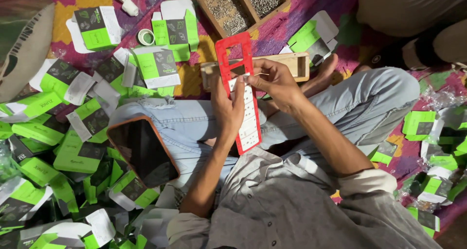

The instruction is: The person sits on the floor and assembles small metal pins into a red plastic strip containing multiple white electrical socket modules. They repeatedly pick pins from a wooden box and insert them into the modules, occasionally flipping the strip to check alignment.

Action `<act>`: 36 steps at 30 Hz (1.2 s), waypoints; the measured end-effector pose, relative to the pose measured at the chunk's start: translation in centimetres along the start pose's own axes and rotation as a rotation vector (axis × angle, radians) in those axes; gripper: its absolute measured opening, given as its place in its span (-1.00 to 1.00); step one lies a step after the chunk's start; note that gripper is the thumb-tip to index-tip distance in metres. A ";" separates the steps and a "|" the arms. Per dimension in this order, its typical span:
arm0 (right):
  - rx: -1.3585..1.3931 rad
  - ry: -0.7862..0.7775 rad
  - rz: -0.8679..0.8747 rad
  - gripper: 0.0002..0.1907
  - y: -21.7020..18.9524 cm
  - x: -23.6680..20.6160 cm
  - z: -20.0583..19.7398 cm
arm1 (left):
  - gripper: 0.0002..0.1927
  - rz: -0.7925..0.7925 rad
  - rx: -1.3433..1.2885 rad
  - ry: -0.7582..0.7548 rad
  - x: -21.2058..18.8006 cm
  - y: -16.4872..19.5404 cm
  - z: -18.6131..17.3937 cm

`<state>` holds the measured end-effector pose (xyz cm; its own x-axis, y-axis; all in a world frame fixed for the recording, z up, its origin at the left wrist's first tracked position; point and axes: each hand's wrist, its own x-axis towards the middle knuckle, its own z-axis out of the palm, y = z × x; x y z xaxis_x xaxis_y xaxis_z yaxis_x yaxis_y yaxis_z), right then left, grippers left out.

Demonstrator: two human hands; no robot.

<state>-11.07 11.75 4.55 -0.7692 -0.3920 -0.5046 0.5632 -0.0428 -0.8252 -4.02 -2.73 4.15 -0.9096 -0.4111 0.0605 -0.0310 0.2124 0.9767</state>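
While the person sits cross-legged on a patterned mat, the left hand grips a long red plastic template from its left edge, fingers curled around the frame and the thumb laid across its front. That template stands almost upright above the lap, tilted slightly to the right, its upper end showing open rectangular windows and its lower half filled with small white pieces set in rows. Coming in from the right, the right hand has its thumb and forefinger pressed together in a pinch at the template's middle, on something small and white or silvery that is too tiny to identify; the remaining fingers are loosely bent. Just behind the template, a shallow wooden tray lies across the mat, touching or nearly touching the person's bare foot. Farther up, a divided wooden box holds heaps of small silver screws in two compartments. A dark phone in an orange-brown case rests face up on the left knee of the light blue jeans. Flat and folded green, black and white cardboard cartons are scattered thickly over the mat on the left, with a thinner scatter on the right. Another person's leg shows at the upper right.
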 end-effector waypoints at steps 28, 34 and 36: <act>0.050 -0.118 -0.046 -0.78 0.7 0.6 -1.2 | -0.81 0.048 0.008 -0.019 -0.3 0.7 -0.3; -0.053 0.008 0.011 -0.74 0.6 0.4 -0.7 | -0.80 0.029 0.049 -0.004 -0.2 1.0 -0.1; -0.055 0.014 0.007 -0.74 0.8 0.4 -0.6 | -0.78 0.028 0.039 -0.007 -0.2 1.1 0.0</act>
<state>-11.14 12.08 3.56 -0.7698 -0.3792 -0.5133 0.5511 0.0106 -0.8343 -3.92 -2.40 5.18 -0.9134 -0.3980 0.0859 -0.0216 0.2580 0.9659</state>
